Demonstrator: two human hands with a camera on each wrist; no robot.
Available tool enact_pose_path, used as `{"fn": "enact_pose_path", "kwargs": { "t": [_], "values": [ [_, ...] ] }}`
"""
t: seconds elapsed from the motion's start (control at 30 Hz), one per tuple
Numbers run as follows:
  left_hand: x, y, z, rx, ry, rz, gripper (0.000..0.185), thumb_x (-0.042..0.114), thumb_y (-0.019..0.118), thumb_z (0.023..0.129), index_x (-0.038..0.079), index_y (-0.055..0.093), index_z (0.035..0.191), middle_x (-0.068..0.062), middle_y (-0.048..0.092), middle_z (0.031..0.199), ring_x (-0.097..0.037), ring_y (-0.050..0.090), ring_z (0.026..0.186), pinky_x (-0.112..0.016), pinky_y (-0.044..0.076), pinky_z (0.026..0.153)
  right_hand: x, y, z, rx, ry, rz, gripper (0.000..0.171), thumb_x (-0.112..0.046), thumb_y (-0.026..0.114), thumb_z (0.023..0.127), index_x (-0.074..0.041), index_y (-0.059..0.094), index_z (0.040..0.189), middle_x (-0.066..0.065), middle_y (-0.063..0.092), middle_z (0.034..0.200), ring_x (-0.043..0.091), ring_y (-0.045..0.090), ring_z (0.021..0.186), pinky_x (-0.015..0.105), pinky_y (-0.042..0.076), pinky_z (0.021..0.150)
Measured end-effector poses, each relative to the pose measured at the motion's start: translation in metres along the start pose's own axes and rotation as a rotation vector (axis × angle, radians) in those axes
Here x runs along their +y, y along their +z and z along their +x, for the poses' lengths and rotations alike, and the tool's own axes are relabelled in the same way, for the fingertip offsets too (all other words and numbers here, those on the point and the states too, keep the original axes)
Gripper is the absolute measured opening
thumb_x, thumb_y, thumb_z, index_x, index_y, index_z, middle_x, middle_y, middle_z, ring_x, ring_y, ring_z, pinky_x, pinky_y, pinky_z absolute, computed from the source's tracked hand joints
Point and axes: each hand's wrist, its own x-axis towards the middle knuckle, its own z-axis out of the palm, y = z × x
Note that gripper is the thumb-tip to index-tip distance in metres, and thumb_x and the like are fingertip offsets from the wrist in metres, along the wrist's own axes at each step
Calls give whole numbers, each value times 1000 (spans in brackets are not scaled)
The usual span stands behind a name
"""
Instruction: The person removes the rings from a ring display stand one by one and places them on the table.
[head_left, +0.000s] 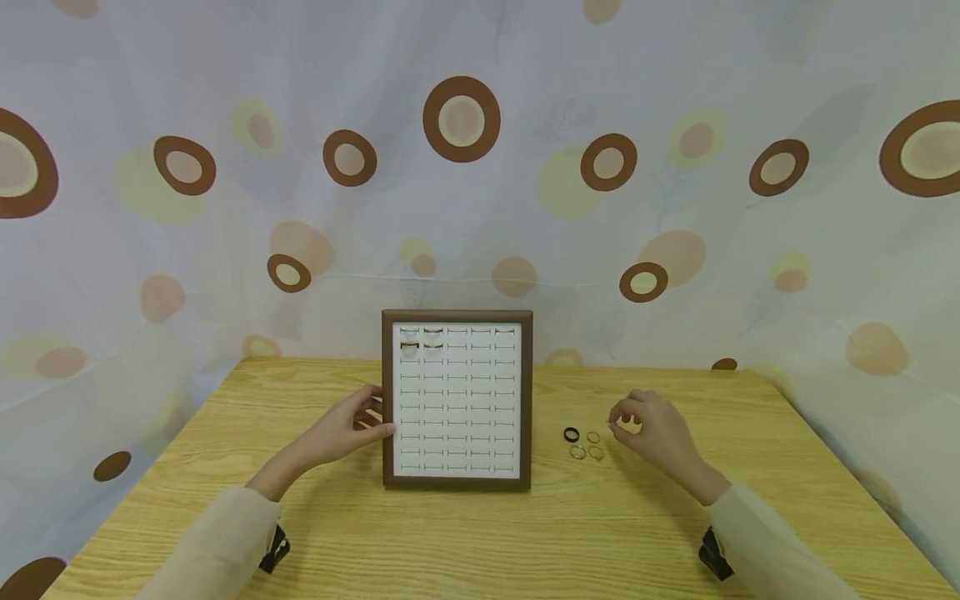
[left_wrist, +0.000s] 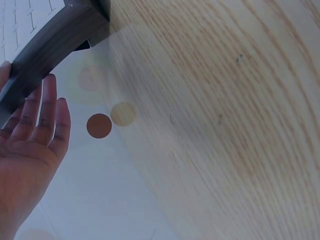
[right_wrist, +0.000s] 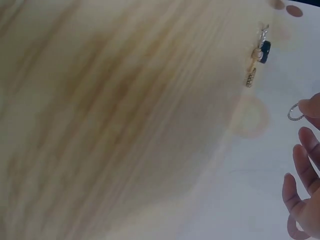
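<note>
Wooden bench (head_left: 225,467): I see left hand (head_left: 341,429) flat at tray (head_left: 457,482) nine o'clock edge, steadying; right hand (head_left: 652,433) pinches small ring (right_wrist: 295,114), loose rings (head_left: 585,444) at its nine o'clock.

staged recording booth: wooden table (head_left: 465,542) enclosed by circle-patterned curtain (head_left: 480,167)

ring in hand (right_wrist: 295,113): thin, silvery band, pinched at the right hand's fingertips, lifted off the table, right of the ring board.
ring board (head_left: 457,400): upright rectangle, dark brown frame, white slotted face; a few rings sit in its top-left slots.
loose rings (head_left: 584,443): four lying flat just right of the ring board, one black, three thin metal.
</note>
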Motion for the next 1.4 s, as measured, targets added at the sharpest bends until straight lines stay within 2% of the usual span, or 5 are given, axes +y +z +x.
{"fn": "enact_pose_path", "kwargs": {
  "t": [0.2,0.53,0.9,1.07,1.4],
  "values": [
    [-1,0,0,-2,6,-22,51,17,60,89,-5,38,128,-19,56,111,-28,60,96,-35,49,79,8,6,-4,-149,17,-23,15,-9,74,71,-20,64,71,-7,52,70,9,44,66,25,36,55],
    [-3,0,-1,9,31,-22,56,29,63,87,-1,40,127,-15,58,109,-21,61,93,-32,51,78,9,10,-8,-268,58,-13,13,-10,74,73,-20,65,71,-8,51,70,9,41,66,25,34,56],
    [-3,1,0,3,7,-42,53,25,63,87,0,40,128,-15,58,111,-22,61,95,-30,50,79,12,10,-8,-331,50,5,14,-5,69,73,-19,66,72,-6,53,70,10,43,67,26,36,56],
    [-2,0,-1,0,14,-61,53,21,62,88,-1,39,129,-16,57,111,-24,60,95,-31,50,78,10,9,-7,-306,33,21,16,-3,69,72,-19,65,70,-6,53,69,10,45,66,27,37,56],
    [-6,-1,0,1,20,-34,55,30,62,87,1,41,128,-14,58,109,-21,61,93,-28,50,77,10,10,-7,-374,80,32,14,-6,68,76,-19,65,72,-6,53,71,10,45,67,27,38,58]
  ]
}}
